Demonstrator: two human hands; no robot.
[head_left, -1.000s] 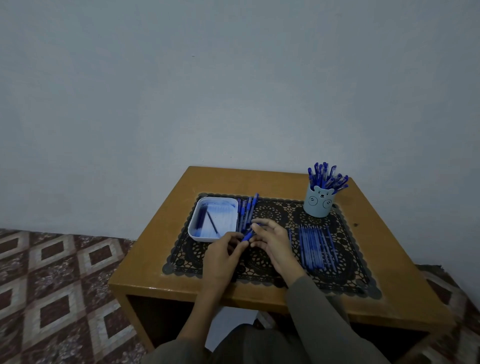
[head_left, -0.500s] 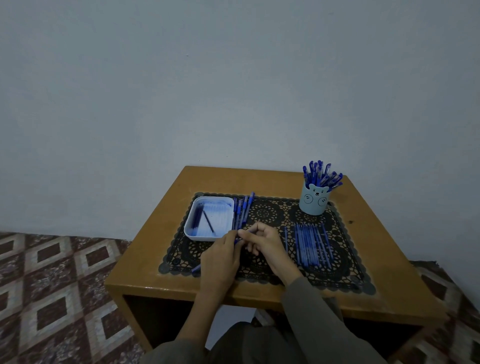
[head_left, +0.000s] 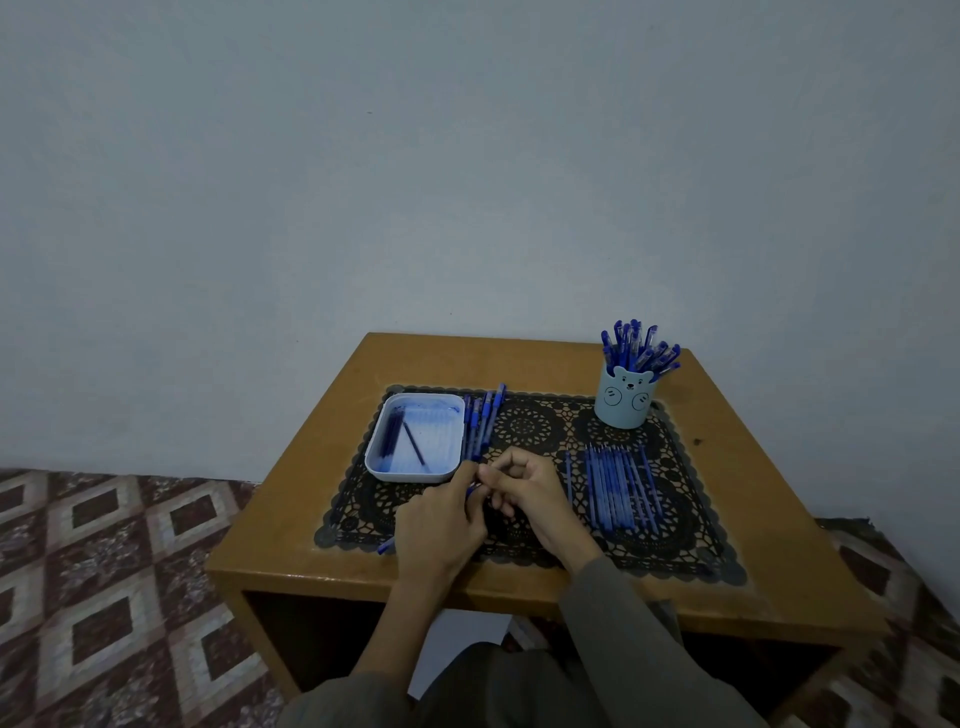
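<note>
My left hand (head_left: 441, 525) grips a blue pen (head_left: 385, 546) over the black lace mat (head_left: 691, 551); the pen's end sticks out below the hand at the left. My right hand (head_left: 524, 491) meets it from the right, its curled fingers pinching the pen's upper end by the left thumb. A row of several blue refills (head_left: 621, 486) lies on the mat to the right of my hands. Capped blue pens (head_left: 483, 418) lie beside a white tray (head_left: 415, 473).
A light blue bear cup (head_left: 626, 397) full of blue pens stands at the back right of the wooden table (head_left: 779, 545). The tray holds a dark refill and pale tubes. A wall rises behind the table; patterned floor lies on both sides.
My hands drew together and nearer to me over the mat's middle. The pen has slid down through my left hand, its end now showing at the lower left. The camera shifted a little.
</note>
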